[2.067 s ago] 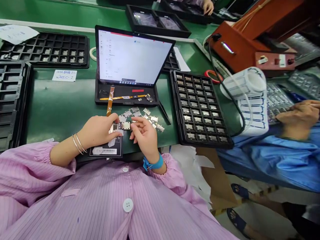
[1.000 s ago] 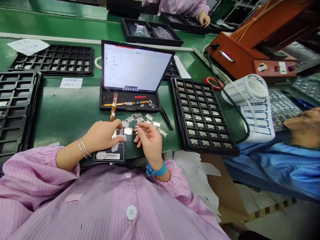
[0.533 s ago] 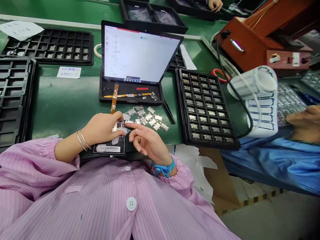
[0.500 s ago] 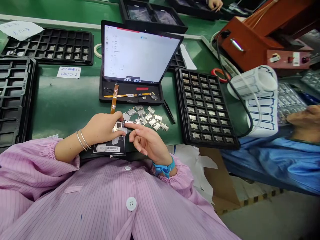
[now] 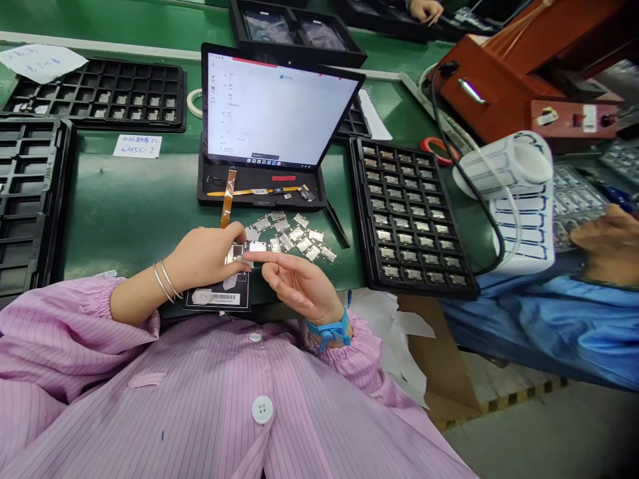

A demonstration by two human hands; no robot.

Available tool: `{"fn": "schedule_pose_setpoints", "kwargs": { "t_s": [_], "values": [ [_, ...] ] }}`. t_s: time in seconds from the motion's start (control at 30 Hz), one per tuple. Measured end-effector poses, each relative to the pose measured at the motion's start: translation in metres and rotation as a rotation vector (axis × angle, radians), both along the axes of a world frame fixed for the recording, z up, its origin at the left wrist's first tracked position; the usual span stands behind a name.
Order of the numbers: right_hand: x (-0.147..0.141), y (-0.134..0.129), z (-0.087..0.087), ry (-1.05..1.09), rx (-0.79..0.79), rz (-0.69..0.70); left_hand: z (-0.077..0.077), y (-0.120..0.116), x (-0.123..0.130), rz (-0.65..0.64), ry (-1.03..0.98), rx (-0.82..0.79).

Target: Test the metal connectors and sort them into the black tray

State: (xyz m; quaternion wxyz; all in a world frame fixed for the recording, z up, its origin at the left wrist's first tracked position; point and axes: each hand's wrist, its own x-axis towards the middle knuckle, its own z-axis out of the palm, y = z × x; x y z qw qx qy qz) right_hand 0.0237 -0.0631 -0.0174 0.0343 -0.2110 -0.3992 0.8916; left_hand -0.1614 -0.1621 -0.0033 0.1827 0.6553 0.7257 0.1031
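Observation:
My left hand (image 5: 207,258) is closed on a black board with a barcode label (image 5: 227,298), thumb and fingers around its upper part. Between them lies a small module with a dark square (image 5: 236,251). The index finger of my right hand (image 5: 297,283) stretches out to this module, its tip at the module's right side; the other fingers are loosely curled and hold nothing visible. An orange flex cable (image 5: 228,197) runs from the board's top to the tablet (image 5: 277,113), whose lit screen stands in a black tray. Small silver modules (image 5: 297,233) lie scattered right of the board.
A black tray of silver modules (image 5: 414,216) lies to the right, with black tweezers (image 5: 337,225) on its near left. More black trays (image 5: 114,93) are at the left. A red machine (image 5: 489,100), a paper roll (image 5: 504,163) and another person's hand (image 5: 609,243) are at the right.
My right index finger has moved left and slightly down, from the board's upper right edge onto the module. My left hand keeps its place. The other person's hand at the right has shifted slightly.

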Motion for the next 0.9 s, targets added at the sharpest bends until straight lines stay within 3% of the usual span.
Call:
{"fn": "schedule_pose_setpoints", "kwargs": {
  "t_s": [0.17, 0.27, 0.33, 0.4, 0.5, 0.53, 0.6, 0.7, 0.9],
  "values": [
    [0.002, -0.002, 0.012, -0.107, 0.289, -0.154, 0.000, 0.001, 0.000, 0.011, 0.000, -0.014],
    [0.004, -0.001, 0.013, -0.120, 0.262, -0.026, 0.001, 0.001, -0.001, 0.007, -0.004, -0.019],
    [0.003, -0.002, 0.009, -0.142, 0.353, -0.010, 0.000, 0.001, -0.001, 0.007, -0.003, -0.015],
    [0.000, -0.003, 0.002, -0.197, 0.674, -0.141, 0.000, 0.000, -0.001, 0.004, -0.005, -0.008],
    [-0.006, -0.005, -0.007, -0.239, 1.379, -0.342, 0.000, 0.000, -0.001, 0.002, -0.008, 0.004],
    [-0.007, -0.005, -0.009, -0.229, 1.567, -0.328, 0.000, 0.000, 0.000, 0.002, -0.008, 0.005],
    [-0.009, -0.003, -0.011, -0.208, 1.789, -0.219, 0.000, 0.000, 0.000, 0.005, -0.005, 0.004],
    [-0.008, 0.000, -0.012, -0.229, 1.888, -0.127, 0.000, 0.000, -0.001, 0.004, 0.000, 0.003],
    [-0.008, 0.004, -0.015, -0.235, 1.908, -0.133, -0.001, 0.000, -0.001, 0.005, 0.008, 0.006]
  ]
}}
